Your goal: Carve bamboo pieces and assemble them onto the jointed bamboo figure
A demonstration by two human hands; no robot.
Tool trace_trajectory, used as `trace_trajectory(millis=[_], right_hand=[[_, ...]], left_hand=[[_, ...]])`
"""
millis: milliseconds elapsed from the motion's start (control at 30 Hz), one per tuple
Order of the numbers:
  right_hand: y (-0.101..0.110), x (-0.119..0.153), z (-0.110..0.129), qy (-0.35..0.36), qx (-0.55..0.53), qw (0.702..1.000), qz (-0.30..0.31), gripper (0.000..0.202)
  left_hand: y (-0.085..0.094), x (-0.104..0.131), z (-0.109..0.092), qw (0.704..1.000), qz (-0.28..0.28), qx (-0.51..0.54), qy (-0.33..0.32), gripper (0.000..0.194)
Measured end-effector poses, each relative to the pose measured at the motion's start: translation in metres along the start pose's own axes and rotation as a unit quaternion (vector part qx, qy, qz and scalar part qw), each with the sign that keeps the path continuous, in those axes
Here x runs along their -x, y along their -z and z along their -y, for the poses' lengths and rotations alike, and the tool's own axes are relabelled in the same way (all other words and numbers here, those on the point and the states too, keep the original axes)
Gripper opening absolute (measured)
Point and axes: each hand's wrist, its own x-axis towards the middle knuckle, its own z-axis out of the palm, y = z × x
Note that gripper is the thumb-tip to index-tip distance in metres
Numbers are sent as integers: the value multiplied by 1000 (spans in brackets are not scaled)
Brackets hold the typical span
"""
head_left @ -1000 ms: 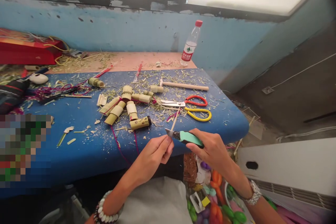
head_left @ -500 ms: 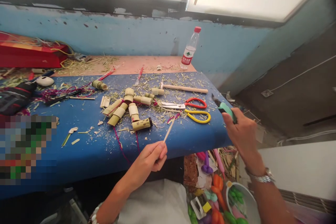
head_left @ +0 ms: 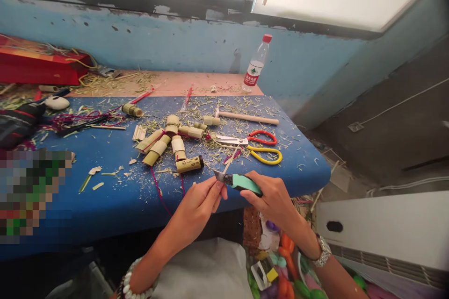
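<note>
Over the near edge of the blue table, which shavings cover below a chipped wall, the left hand pinches 1 stick and the right hand grips 1 knife.

The stick is pale, thin and straight, slanting away and to the right over the tabletop. The knife, teal and black in the handle, has its short grey blade out. It points left above the near edge, the blade crossing the stick's nearer part.
</note>
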Motion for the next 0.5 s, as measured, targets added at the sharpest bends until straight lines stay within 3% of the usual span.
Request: trace_trajectory(millis=[500], right_hand=[[5,-2,-17,59,140,986,-64,50]], left_hand=[[-2,1,24,992,-16,122,21,42]])
